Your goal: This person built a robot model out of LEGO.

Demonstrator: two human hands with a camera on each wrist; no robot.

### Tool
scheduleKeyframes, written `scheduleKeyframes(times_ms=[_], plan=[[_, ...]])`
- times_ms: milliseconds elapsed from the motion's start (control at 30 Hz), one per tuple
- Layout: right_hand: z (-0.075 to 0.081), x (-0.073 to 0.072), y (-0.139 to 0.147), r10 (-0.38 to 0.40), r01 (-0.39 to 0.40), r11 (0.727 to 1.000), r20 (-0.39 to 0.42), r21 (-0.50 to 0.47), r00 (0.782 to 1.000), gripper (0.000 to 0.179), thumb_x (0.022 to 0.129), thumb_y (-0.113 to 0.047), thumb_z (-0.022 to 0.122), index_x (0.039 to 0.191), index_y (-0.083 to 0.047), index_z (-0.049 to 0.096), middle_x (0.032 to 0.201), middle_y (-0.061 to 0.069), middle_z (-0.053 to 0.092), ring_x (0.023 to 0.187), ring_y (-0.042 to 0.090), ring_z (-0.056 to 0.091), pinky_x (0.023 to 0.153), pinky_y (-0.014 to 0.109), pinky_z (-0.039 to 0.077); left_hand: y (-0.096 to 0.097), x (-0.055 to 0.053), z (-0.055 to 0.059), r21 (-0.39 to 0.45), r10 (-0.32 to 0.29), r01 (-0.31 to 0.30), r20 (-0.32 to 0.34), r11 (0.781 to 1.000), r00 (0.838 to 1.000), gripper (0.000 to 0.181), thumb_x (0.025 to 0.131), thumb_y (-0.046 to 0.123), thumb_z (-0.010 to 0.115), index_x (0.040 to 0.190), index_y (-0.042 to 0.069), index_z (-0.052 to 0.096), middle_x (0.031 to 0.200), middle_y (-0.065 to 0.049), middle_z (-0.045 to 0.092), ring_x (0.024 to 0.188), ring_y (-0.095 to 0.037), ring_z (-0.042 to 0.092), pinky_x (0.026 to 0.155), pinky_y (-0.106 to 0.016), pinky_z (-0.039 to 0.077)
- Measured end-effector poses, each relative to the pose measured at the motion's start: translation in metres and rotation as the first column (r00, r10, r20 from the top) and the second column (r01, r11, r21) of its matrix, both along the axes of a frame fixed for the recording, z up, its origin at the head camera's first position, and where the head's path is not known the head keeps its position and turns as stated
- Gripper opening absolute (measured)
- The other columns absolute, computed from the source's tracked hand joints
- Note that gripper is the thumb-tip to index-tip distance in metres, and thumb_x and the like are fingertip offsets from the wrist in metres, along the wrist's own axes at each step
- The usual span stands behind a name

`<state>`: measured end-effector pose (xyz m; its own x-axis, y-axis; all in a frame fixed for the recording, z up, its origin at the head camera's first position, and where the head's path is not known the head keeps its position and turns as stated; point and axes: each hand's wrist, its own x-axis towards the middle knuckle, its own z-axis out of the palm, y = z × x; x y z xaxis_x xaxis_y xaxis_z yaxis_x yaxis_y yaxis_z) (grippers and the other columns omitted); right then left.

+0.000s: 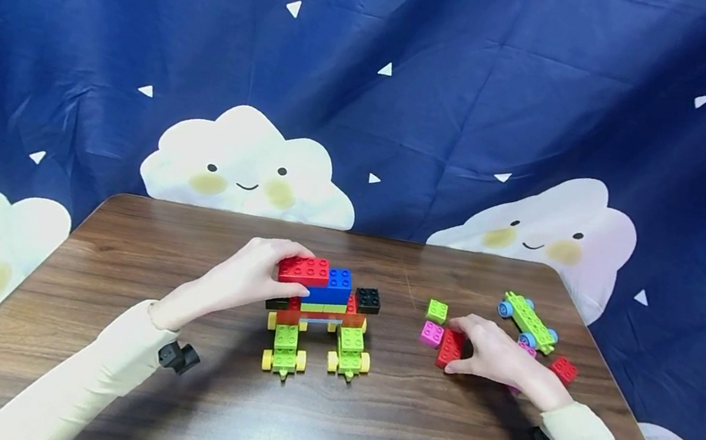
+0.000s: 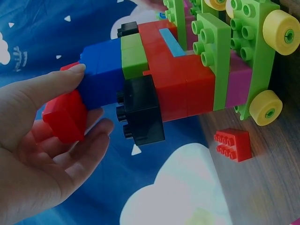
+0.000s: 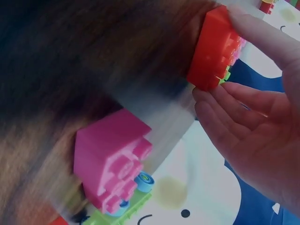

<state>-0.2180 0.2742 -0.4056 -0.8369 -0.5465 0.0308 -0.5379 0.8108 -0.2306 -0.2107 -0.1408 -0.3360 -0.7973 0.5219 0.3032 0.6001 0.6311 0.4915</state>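
A model of toy building bricks stands left of the table's middle on green wheeled bases (image 1: 286, 345) with yellow wheels. Its body has red bricks, a lime layer, a blue brick (image 1: 332, 296) and black bricks (image 2: 144, 110) sticking out at the ends. My left hand (image 1: 249, 273) grips the red brick (image 1: 305, 270) at the top, thumb on the near side and fingers behind; in the left wrist view the thumb reaches the blue part. Over to the right, my right hand (image 1: 495, 353) pinches a red brick (image 1: 450, 348) by its two ends, low over the table.
A lime brick (image 1: 437, 311) and a pink brick (image 1: 432, 334) lie just left of the right hand. Behind that hand are a green base with blue wheels (image 1: 528, 321), a red brick (image 1: 563, 370) and a larger pink brick (image 3: 110, 159). A blue cloth hangs behind the table.
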Motion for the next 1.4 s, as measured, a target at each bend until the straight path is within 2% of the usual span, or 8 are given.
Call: scheduleKeyframes(times_ms=[67, 267, 467, 667, 833, 1133, 1267, 1400], plan=[[0.006, 0.001, 0.002, -0.003, 0.003, 1.0, -0.007, 0.003, 1.0, 0.067, 0.073, -0.032, 0.087, 0.12, 0.008, 0.061, 0.113, 0.02, 0.068, 0.102, 0.029, 0.066, 0.086, 0.045, 0.056, 0.0, 0.0, 0.001, -0.002, -0.001, 0.001, 0.001, 1.0, 1.0, 0.048, 0.08, 0.027, 0.084, 0.121, 0.01, 0.067, 0.105, -0.003, 0.073, 0.083, -0.011, 0.063, 0.073, -0.023, 0.055], [0.034, -0.001, 0.0, 0.025, -0.029, 0.999, -0.119, -0.033, 0.993, 0.062, 0.073, -0.029, 0.086, 0.117, 0.008, 0.063, 0.109, 0.018, 0.068, 0.093, 0.025, 0.067, 0.08, 0.043, 0.056, 0.001, 0.0, 0.001, -0.008, 0.003, -0.003, -0.002, 1.0, 1.0, 0.047, 0.079, 0.026, 0.084, 0.121, 0.01, 0.067, 0.105, -0.004, 0.074, 0.083, -0.011, 0.063, 0.073, -0.023, 0.055], [0.066, -0.007, -0.019, 0.09, -0.109, 0.99, -0.191, -0.086, 0.977, 0.06, 0.074, -0.026, 0.086, 0.119, 0.007, 0.064, 0.108, 0.013, 0.068, 0.094, 0.022, 0.068, 0.082, 0.041, 0.058, 0.0, 0.0, 0.002, -0.002, -0.002, 0.002, -0.001, 1.0, 1.0, 0.048, 0.079, 0.026, 0.084, 0.121, 0.01, 0.067, 0.105, -0.004, 0.074, 0.084, -0.011, 0.063, 0.073, -0.023, 0.055], [0.09, -0.009, -0.05, 0.168, -0.188, 0.979, -0.209, -0.079, 0.963, 0.059, 0.077, -0.028, 0.084, 0.122, 0.002, 0.063, 0.111, 0.009, 0.067, 0.102, 0.021, 0.064, 0.089, 0.041, 0.056, 0.0, 0.0, 0.0, 0.01, -0.016, 0.016, -0.028, 1.0, 0.999, 0.046, 0.079, 0.029, 0.084, 0.118, 0.011, 0.068, 0.1, -0.001, 0.074, 0.079, -0.009, 0.061, 0.07, -0.022, 0.054], [0.106, -0.007, -0.078, 0.228, -0.248, 0.965, -0.203, -0.08, 0.952, 0.061, 0.077, -0.032, 0.084, 0.125, -0.001, 0.063, 0.111, 0.006, 0.066, 0.101, 0.017, 0.062, 0.088, 0.037, 0.056, -0.001, -0.001, -0.001, 0.01, -0.015, 0.015, -0.023, 1.0, 1.0, 0.045, 0.079, 0.031, 0.083, 0.117, 0.012, 0.068, 0.099, 0.0, 0.073, 0.078, -0.008, 0.06, 0.069, -0.021, 0.053], [0.127, -0.006, -0.122, 0.316, -0.334, 0.937, -0.166, -0.096, 0.934, 0.061, 0.079, -0.034, 0.083, 0.128, -0.003, 0.062, 0.116, 0.005, 0.065, 0.099, 0.014, 0.061, 0.087, 0.033, 0.057, -0.001, 0.0, -0.002, 0.027, -0.023, 0.024, -0.029, 0.999, 0.999, 0.044, 0.08, 0.03, 0.083, 0.117, 0.011, 0.069, 0.099, -0.001, 0.074, 0.079, -0.007, 0.061, 0.07, -0.022, 0.054], [0.127, -0.01, -0.136, 0.329, -0.348, 0.932, -0.168, -0.102, 0.929, 0.061, 0.08, -0.034, 0.082, 0.128, -0.002, 0.062, 0.115, 0.006, 0.064, 0.1, 0.015, 0.06, 0.089, 0.032, 0.057, 0.0, -0.001, -0.003, 0.036, -0.027, 0.028, -0.03, 0.999, 0.999, 0.043, 0.08, 0.029, 0.083, 0.117, 0.011, 0.069, 0.099, -0.001, 0.074, 0.079, -0.008, 0.062, 0.07, -0.022, 0.054], [0.123, -0.014, -0.145, 0.334, -0.361, 0.926, -0.209, -0.107, 0.919, 0.06, 0.08, -0.032, 0.081, 0.126, 0.001, 0.062, 0.113, 0.007, 0.064, 0.098, 0.016, 0.059, 0.087, 0.031, 0.057, 0.0, -0.002, -0.003, 0.04, -0.032, 0.033, -0.023, 0.999, 0.999, 0.043, 0.08, 0.029, 0.083, 0.117, 0.011, 0.069, 0.098, -0.001, 0.074, 0.078, -0.007, 0.062, 0.069, -0.021, 0.054]])
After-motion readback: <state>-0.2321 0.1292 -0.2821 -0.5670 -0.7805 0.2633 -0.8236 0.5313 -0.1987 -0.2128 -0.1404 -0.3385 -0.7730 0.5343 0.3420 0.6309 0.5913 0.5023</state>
